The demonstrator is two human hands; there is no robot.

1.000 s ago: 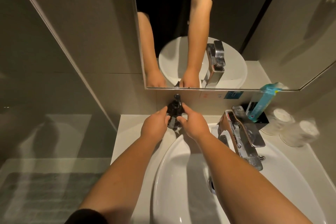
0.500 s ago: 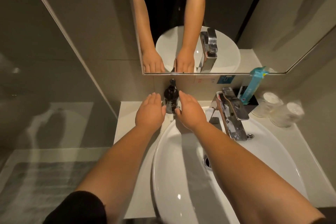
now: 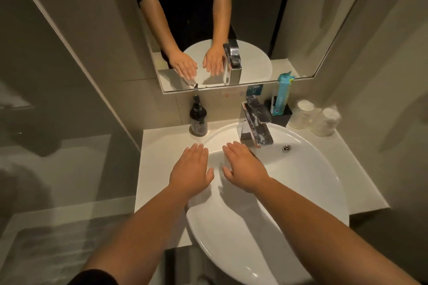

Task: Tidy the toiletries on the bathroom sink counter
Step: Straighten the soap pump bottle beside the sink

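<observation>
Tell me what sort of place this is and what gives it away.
A bathroom, probably in a hotel: a white basin with a chrome faucet under a wall mirror, plus a dark pump bottle and two wrapped cups set on the counter.

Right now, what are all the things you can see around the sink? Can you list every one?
Pump bottle: one, dark, upright on the counter by the wall, left of the tap.
Tap: one, shiny metal, at the back of the basin.
Basin: one, white, oval, set in the counter.
Counter: one, pale.
Holder: one, black, right of the tap.
Packet: one, teal, standing in the holder.
Cups: two, wrapped, whitish, far right corner.
Mirror: one, on the wall.
Left hand: open, empty.
Right hand: open, empty.
</observation>
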